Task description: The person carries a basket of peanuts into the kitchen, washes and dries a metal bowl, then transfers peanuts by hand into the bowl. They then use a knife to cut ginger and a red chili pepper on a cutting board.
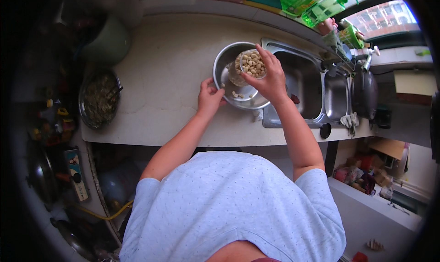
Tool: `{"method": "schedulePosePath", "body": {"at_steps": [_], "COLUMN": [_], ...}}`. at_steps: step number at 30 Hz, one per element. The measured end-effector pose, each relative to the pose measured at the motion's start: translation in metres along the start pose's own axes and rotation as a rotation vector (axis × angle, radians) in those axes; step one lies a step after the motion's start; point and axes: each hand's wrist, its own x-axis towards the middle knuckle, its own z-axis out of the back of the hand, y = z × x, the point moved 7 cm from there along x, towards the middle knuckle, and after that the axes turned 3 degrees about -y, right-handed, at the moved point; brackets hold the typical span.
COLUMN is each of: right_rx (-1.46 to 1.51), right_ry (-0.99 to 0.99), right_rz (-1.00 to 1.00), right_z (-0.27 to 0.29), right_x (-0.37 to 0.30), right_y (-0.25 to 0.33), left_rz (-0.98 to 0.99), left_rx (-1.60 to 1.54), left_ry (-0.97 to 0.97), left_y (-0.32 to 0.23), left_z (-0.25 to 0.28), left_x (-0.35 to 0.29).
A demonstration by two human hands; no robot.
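Note:
My right hand (270, 79) grips a clear round container (236, 75) near its rim. Pale, peanut-like kernels (253, 63) fill it. It is held over a round metal basin (219, 62) on the counter, tilted a little; whether its base touches the basin is hard to tell. Several loose kernels (237, 95) lie on the basin's bottom. On the basin's near left rim, my left hand (211, 97) is closed, thumb and fingers pinching the edge.
Right of the basin is a double steel sink (298, 79), a small dark red scrap (294, 98) inside. A bowl of greenish food (101, 99) stands at the counter's left end, near a green pot (107, 42). Green bottles (321, 10) line the back ledge. A black round lid (325, 130) sits by the front edge.

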Motion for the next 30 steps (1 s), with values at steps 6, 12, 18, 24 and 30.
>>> {"method": "schedulePosePath", "body": {"at_steps": [6,12,18,24,30], "right_rx": [0.201,0.642,1.061,1.511,1.567], "right_ry": [0.089,0.149,0.279,0.304,0.253], "right_rz": [0.05,-0.037,-0.232,-0.557,-0.886], "right_z": [0.026,0.042,0.011,-0.064,-0.107], "right_x": [0.009,0.018,0.003,-0.039,-0.062], "right_y": [0.028,0.029,-0.005,-0.04,-0.066], "left_rz": [-0.003,-0.099,0.082,-0.105,-0.487], "left_rx": [0.006,-0.363,-0.492,-0.025,0.569], "left_ry": [-0.093,0.076,0.27,0.035,-0.11], "left_y": [-0.014,-0.059,-0.079,-0.091,-0.103], "left_z": [0.03,0.011,-0.024,-0.003,-0.015], "left_x": [-0.046,-0.05,-0.047,-0.037,-0.039]}}
